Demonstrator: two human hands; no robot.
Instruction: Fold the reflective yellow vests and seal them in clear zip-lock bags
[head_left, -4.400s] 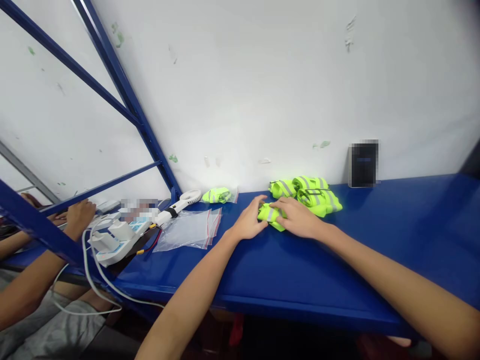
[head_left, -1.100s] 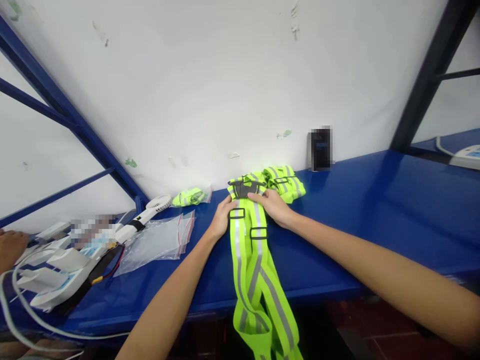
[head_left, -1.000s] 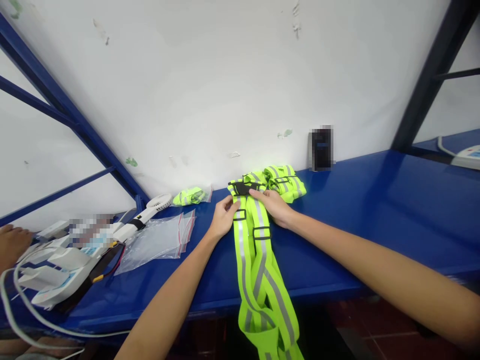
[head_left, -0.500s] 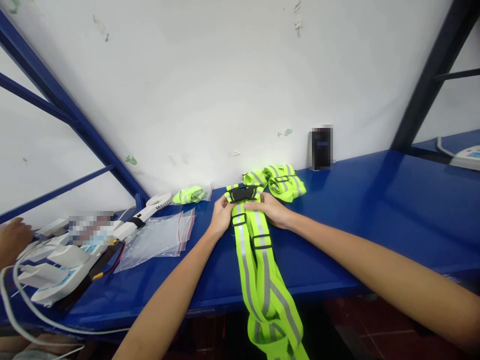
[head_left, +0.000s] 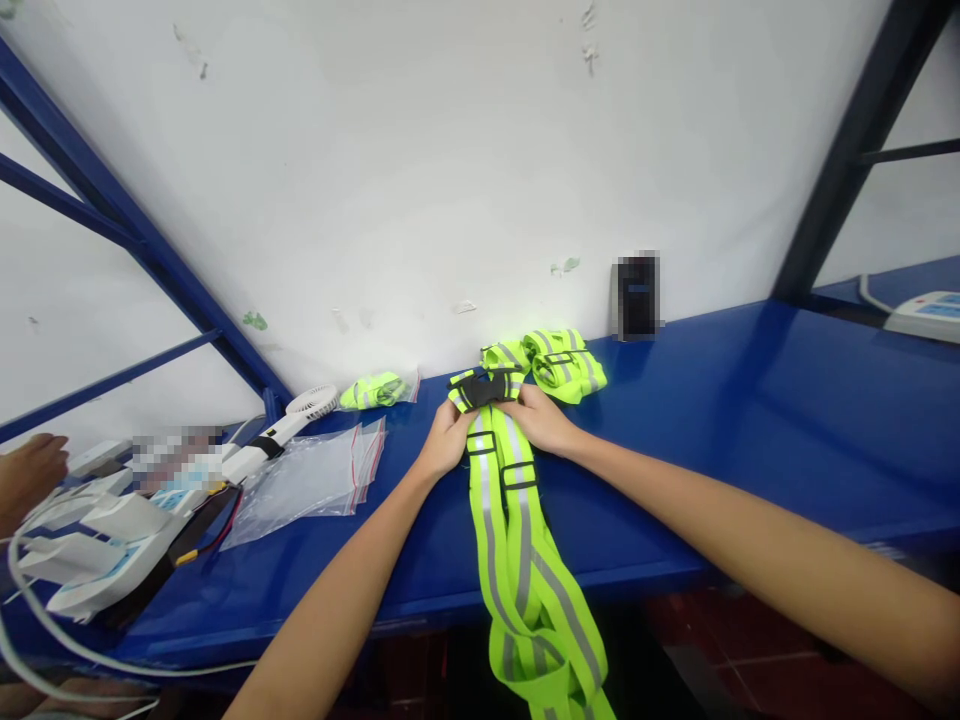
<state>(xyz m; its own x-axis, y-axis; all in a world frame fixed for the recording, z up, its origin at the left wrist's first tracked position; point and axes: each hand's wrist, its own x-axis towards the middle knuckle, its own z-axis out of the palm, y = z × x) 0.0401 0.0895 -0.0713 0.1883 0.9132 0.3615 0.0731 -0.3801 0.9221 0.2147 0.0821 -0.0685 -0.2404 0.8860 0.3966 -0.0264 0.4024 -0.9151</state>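
Note:
A neon-yellow reflective strap vest (head_left: 517,540) with grey stripes lies unfolded across the blue shelf (head_left: 735,420) and hangs over its front edge. My left hand (head_left: 444,443) pinches its top end from the left, and my right hand (head_left: 541,420) grips it from the right, just below the black buckle (head_left: 484,389). Behind my hands, folded neon vests (head_left: 559,360) lie in a small pile by the wall.
Clear zip bags (head_left: 311,478) lie to the left, with a bagged neon vest (head_left: 373,390) and a white handheld fan (head_left: 289,425) behind them. A white device with cables (head_left: 97,545) sits far left, near another person's hand (head_left: 30,470). A dark blurred object (head_left: 637,295) leans on the wall.
Since 4.4 s ago the folded vest has been opened out and now hangs over the shelf edge. In the last second my hands shifted slightly along its buckle end.

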